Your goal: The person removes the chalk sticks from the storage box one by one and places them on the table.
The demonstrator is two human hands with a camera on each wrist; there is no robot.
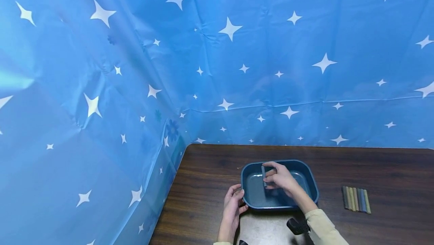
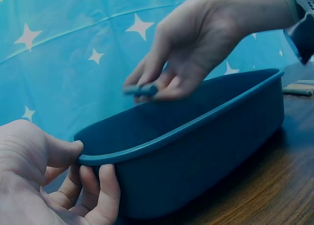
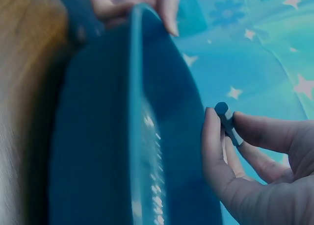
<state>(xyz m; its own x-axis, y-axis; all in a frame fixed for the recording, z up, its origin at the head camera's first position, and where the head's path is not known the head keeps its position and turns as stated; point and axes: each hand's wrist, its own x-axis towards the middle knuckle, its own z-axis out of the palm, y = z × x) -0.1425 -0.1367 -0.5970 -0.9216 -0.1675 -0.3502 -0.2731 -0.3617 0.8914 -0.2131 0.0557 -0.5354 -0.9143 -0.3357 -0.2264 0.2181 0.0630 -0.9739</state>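
A dark blue rectangular basin (image 1: pixel 255 196) with rounded corners stands on the table. At its left end, my left hand (image 1: pixel 232 209) grips the rim, thumb on top and fingers against the outer wall. Above the basin's opening, my right hand (image 1: pixel 279 177) pinches a thin, round, blue-grey stick (image 1: pixel 263 173) that looks like a crayon or pastel. The right wrist view shows the stick (image 3: pixel 228 121) between thumb and fingers, its flat end exposed. Part of the basin floor is hidden beneath the right hand.
Several similar sticks (image 1: pixel 356 199) in dark, yellowish and blue tones lie side by side to the right of the basin. The table (image 1: pixel 203 177) is dark wood-grained. Blue star-printed sheeting (image 1: pixel 271 86) hangs behind it and along the left.
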